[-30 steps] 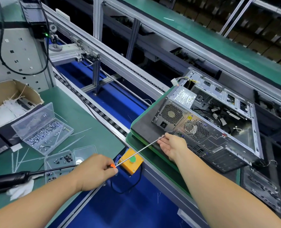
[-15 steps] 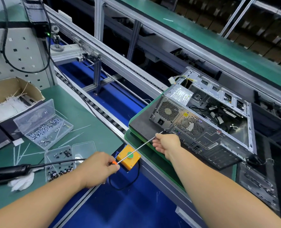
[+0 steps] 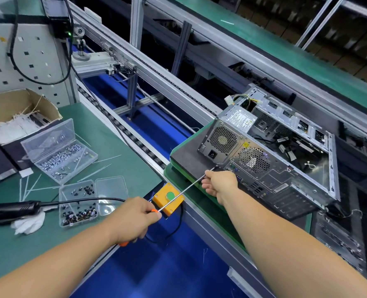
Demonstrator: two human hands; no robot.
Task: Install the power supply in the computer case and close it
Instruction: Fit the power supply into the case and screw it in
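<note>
An open grey computer case [image 3: 290, 181] lies on its side on a dark pallet [image 3: 187, 160], its rear panel towards me. The power supply [image 3: 223, 138] sits in the case's near-left corner, its fan grille and socket showing. My left hand [image 3: 133, 218] is closed around the orange handle of a long screwdriver [image 3: 187, 188]. My right hand [image 3: 219, 183] pinches the thin shaft near its tip. The tip rests at the lower edge of the power supply's rear plate.
A yellow button box [image 3: 168, 200] sits under the shaft. On the green bench lie clear screw boxes [image 3: 60, 155], a second parts box [image 3: 79, 203], a black electric driver [image 3: 10, 209] with cable, a white cloth [image 3: 27, 222] and a cardboard box [image 3: 17, 112]. Conveyor rollers [image 3: 135, 136] run between.
Both hands keep their hold on the screwdriver with its tip at the rear panel. The view has shifted slightly; the case has not moved.
</note>
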